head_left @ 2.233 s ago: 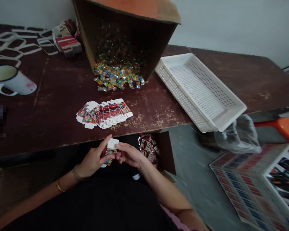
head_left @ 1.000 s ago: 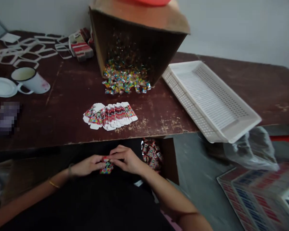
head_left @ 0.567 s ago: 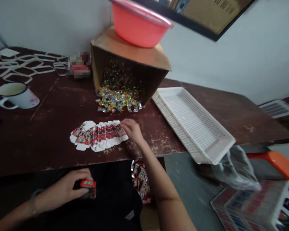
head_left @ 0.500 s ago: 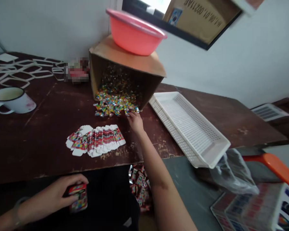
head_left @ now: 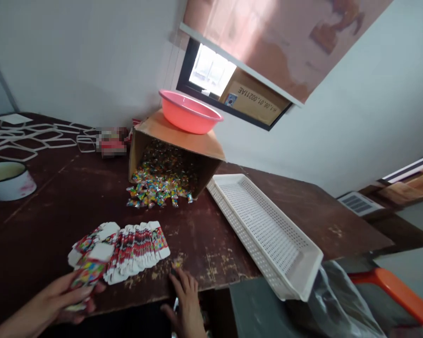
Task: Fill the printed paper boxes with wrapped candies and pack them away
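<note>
My left hand (head_left: pixel 68 298) is closed around a small printed carton (head_left: pixel 89 272), red with coloured dots and a white flap at its top. It is partly blurred and overlaps a fanned row of flat printed cartons (head_left: pixel 141 246) on the table. My right hand (head_left: pixel 186 300) is at the table's front edge, fingers spread and thumb apart, with nothing visible in it. Beyond the cartons, small wrapped candies (head_left: pixel 158 185) spill from a cardboard box (head_left: pixel 183 141) lying on its side.
A pink basin (head_left: pixel 190 112) rests on the cardboard box. To the right, a white perforated tray (head_left: pixel 268 234) reaches past the table edge, near a clear plastic bag (head_left: pixel 341 300) and an orange chair part (head_left: pixel 391 281). An enamel mug (head_left: pixel 12 183) and white frames (head_left: pixel 14 152) lie left.
My right hand has drawn back from the candies to the table's front edge. My left hand has risen from my lap to the carton row, holding a carton. The camera view has tilted up.
</note>
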A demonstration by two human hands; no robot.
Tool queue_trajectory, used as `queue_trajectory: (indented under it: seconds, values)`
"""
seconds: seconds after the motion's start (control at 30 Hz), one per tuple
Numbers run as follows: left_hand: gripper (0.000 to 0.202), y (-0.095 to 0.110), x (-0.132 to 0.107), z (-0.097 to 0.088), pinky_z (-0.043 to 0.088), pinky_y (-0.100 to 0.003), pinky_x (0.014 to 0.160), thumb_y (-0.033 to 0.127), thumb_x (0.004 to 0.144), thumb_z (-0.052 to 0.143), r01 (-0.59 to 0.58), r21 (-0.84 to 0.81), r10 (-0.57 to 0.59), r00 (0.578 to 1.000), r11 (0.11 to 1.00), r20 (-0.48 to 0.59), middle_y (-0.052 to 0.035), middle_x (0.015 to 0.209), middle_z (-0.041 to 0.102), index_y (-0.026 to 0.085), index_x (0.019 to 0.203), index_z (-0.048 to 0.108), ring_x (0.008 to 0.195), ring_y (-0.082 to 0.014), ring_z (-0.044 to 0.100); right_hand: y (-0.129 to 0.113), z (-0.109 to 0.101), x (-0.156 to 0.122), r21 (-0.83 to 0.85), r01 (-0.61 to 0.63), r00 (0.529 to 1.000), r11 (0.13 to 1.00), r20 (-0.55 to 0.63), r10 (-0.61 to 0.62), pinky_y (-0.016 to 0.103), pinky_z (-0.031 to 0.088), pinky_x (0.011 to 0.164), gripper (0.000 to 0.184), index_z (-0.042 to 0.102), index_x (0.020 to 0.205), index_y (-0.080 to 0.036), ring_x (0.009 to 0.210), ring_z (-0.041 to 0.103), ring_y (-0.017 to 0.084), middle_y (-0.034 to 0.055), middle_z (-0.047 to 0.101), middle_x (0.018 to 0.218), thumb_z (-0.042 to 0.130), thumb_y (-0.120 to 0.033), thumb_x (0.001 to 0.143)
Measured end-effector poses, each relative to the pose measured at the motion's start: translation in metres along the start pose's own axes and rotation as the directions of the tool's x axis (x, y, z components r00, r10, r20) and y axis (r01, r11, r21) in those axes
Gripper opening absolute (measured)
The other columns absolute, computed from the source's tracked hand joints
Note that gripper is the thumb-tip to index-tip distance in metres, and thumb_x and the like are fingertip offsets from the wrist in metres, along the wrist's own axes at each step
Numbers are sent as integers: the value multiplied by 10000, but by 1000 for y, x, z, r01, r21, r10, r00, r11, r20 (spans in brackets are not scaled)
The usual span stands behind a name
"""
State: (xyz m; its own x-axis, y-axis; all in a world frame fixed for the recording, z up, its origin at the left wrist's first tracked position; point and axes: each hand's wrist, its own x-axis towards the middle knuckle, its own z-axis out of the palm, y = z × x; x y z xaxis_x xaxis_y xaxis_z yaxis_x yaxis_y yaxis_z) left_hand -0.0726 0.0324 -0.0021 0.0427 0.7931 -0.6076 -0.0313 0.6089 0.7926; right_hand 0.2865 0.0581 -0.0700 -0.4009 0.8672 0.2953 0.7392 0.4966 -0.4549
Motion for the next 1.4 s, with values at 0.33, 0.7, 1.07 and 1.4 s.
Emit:
queue_trajectory:
  seconds: [0.33,0.7,1.07,1.4]
  values:
    - [528,15,6,104,557,-296,545,286,660,744,-188,-55,195,920,981,341,-25,823,660,165,1139,558,702,-182,630,-97,-60,69,690,-265,949,673,63,309,258,508,718,159,669,892,-190,751,633,157,20,677,822,646,-335,832]
    - [483,10,-8,96,540,-273,490,546,824,588,-137,-100,163,923,986,349,-29,771,624,147,1097,582,677,-183,618,-115,-31,72,578,-185,971,795,-19,240,318,429,907,121,761,798,-237,986,521,184,46,571,981,661,-291,838]
    - [415,17,-4,84,552,-292,540,473,816,583,20,-57,2,929,998,369,-92,859,735,138,1048,662,730,-222,671,-111,-11,59,841,-538,819,56,505,274,161,362,417,313,669,999,-205,470,419,42,-23,613,782,725,-253,694]
    - [380,17,-2,88,556,-327,559,422,856,504,48,-126,1,934,991,357,-88,830,715,131,1045,659,729,-227,657,-112,-30,67,768,-310,950,560,220,224,304,525,807,216,771,931,-212,886,686,188,59,739,956,687,-375,816]
